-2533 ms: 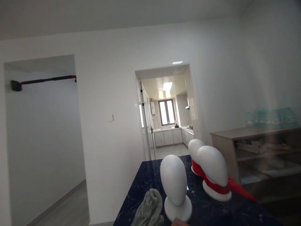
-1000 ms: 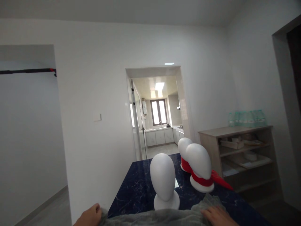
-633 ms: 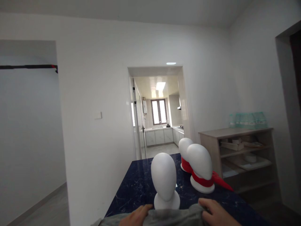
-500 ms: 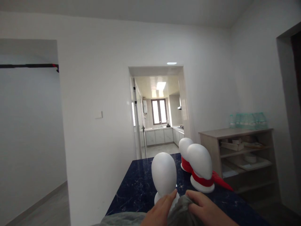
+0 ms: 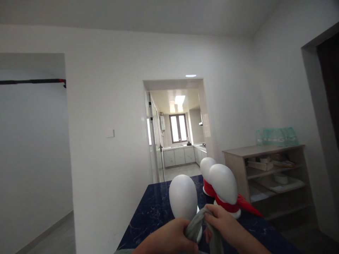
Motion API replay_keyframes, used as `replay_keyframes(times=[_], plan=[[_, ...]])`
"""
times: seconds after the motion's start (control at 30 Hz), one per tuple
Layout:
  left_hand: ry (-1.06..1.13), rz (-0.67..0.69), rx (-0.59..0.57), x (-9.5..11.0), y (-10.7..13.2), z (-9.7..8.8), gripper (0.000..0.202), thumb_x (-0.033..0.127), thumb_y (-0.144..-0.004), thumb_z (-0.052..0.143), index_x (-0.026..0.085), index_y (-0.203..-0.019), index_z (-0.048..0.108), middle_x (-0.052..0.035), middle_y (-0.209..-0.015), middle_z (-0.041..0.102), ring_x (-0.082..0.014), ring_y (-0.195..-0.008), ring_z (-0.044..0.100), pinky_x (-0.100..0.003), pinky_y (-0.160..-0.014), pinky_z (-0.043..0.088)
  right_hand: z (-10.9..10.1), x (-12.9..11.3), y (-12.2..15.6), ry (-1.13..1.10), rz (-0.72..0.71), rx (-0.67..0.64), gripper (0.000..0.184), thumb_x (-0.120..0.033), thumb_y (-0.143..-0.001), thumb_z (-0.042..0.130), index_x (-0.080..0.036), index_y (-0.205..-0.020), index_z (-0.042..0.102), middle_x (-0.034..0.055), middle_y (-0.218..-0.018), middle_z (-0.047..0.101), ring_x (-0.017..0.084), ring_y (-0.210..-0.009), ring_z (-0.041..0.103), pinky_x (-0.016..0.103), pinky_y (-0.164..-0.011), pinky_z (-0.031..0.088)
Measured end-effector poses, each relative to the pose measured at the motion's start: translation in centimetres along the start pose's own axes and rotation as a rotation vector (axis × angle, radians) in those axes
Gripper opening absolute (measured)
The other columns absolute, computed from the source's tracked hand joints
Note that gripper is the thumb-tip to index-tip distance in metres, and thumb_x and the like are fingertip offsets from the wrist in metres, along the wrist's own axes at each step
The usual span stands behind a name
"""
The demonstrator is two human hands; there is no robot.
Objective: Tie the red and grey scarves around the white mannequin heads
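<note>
Gripping grey scarf (image 5: pixel 194 227) w/ both hands, just in front of nearest white head (image 5: pixel 183 195) & above dark blue tabletop (image 5: pixel 148 208). Closed on it lower down w/ L hand (image 5: pixel 171 234); pinching it higher up w/ R hand (image 5: pixel 225 224). Bent into an arch btwn the two, dangling in a strip below R hand, covering, along w/ hands, much of head's neck & base. Can see, farther back to R, two more white heads (image 5: pixel 224 181) w/ red cloth (image 5: pixel 226 206) round necks, plus wooden shelf (image 5: pixel 235 169) w/ bottles (image 5: pixel 278 137) on top.
</note>
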State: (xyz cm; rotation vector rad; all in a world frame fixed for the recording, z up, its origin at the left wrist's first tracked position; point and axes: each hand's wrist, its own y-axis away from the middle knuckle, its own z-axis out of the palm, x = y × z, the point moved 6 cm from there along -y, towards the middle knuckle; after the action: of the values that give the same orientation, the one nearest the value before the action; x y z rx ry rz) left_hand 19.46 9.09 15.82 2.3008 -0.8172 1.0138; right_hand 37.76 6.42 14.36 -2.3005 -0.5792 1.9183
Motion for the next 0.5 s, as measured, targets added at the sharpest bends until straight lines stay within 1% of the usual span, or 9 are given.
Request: replay_keyframes(times=[0.07,0.13,0.2,0.27,0.3,0.33,0.4,0.43,0.5], plan=[[0.127,0.079,-0.022,0.8,-0.2,0.1,0.036,0.031,-0.065,0.091,0.024,-0.099,0.082,0.0037,-0.085,0.075,-0.0188,-0.080,0.066,-0.030,-0.073,0.049,0.7,0.2,-0.3,-0.240,0.055,-0.037,0.046,-0.068,-0.096,0.064,-0.022,-0.095,0.061,-0.0108,-0.053,0.054,0.013,-0.043,0.052,0.032,-0.061,0.056],[0.277,0.134,-0.072,2.0,-0.3,0.1,0.048,0.031,-0.064,0.094,0.023,-0.109,0.079,0.0016,-0.094,0.079,-0.0187,-0.085,0.070,-0.031,-0.082,0.053,1.6,-0.2,-0.4,-0.298,0.068,-0.097,0.048,-0.069,-0.093,0.070,-0.022,-0.098,0.062,-0.0130,-0.052,0.052,0.008,-0.036,0.042,0.031,-0.055,0.058],[0.313,0.102,-0.145,3.1,-0.3,0.1,0.051,0.033,-0.064,0.095,0.021,-0.110,0.077,0.0000,-0.090,0.078,-0.0170,-0.075,0.070,-0.030,-0.074,0.055,2.3,-0.9,-0.3,-0.253,0.071,-0.149,0.045,-0.064,-0.094,0.073,-0.021,-0.100,0.063,-0.0125,-0.054,0.054,0.006,-0.034,0.039,0.027,-0.048,0.057],[0.222,0.038,-0.206,4.0,0.1,-0.4,0.038,0.042,-0.070,0.092,0.018,-0.095,0.077,0.0020,-0.068,0.070,-0.0134,-0.055,0.060,-0.027,-0.056,0.049,2.2,-1.5,0.0,-0.224,0.081,-0.179,0.042,-0.061,-0.095,0.076,-0.021,-0.102,0.064,-0.0123,-0.054,0.055,0.005,-0.034,0.038,0.022,-0.043,0.052],[0.194,0.026,-0.231,4.6,0.4,-1.0,0.034,0.047,-0.075,0.089,0.018,-0.086,0.075,0.0048,-0.056,0.060,-0.0115,-0.047,0.052,-0.026,-0.051,0.045,2.0,-1.8,0.3,-0.228,0.087,-0.207,0.042,-0.059,-0.094,0.078,-0.021,-0.105,0.065,-0.0123,-0.054,0.055,0.005,-0.035,0.038,0.020,-0.042,0.050],[0.205,0.039,-0.248,5.3,0.9,-1.8,0.036,0.052,-0.079,0.086,0.018,-0.079,0.073,0.0080,-0.047,0.050,-0.0097,-0.042,0.043,-0.026,-0.048,0.045,1.7,-2.0,0.5,-0.242,0.093,-0.246,0.041,-0.058,-0.094,0.079,-0.021,-0.108,0.066,-0.0123,-0.054,0.055,0.005,-0.035,0.037,0.018,-0.041,0.046],[0.324,0.129,-0.260,7.2,2.1,-4.1,0.042,0.058,-0.086,0.081,0.020,-0.074,0.068,0.0129,-0.040,0.036,-0.0070,-0.037,0.030,-0.026,-0.050,0.050,0.8,-2.4,1.1,-0.278,0.107,-0.342,0.041,-0.054,-0.092,0.083,-0.019,-0.109,0.069,-0.0124,-0.051,0.052,0.004,-0.037,0.035,0.016,-0.039,0.038],[0.401,0.188,-0.249,8.2,2.7,-5.6,0.043,0.059,-0.089,0.080,0.020,-0.075,0.068,0.0143,-0.040,0.033,-0.0060,-0.036,0.026,-0.026,-0.051,0.054,0.2,-2.6,1.4,-0.296,0.115,-0.387,0.040,-0.052,-0.091,0.084,-0.018,-0.106,0.070,-0.0127,-0.050,0.049,0.004,-0.037,0.034,0.015,-0.038,0.035],[0.505,0.309,-0.173,10.2,3.9,-9.0,0.040,0.056,-0.092,0.080,0.019,-0.079,0.069,0.0156,-0.042,0.032,-0.0043,-0.035,0.024,-0.026,-0.054,0.061,-0.9,-3.1,1.6,-0.329,0.136,-0.442,0.036,-0.050,-0.093,0.083,-0.018,-0.096,0.069,-0.0142,-0.047,0.043,0.004,-0.036,0.030,0.017,-0.039,0.037]])
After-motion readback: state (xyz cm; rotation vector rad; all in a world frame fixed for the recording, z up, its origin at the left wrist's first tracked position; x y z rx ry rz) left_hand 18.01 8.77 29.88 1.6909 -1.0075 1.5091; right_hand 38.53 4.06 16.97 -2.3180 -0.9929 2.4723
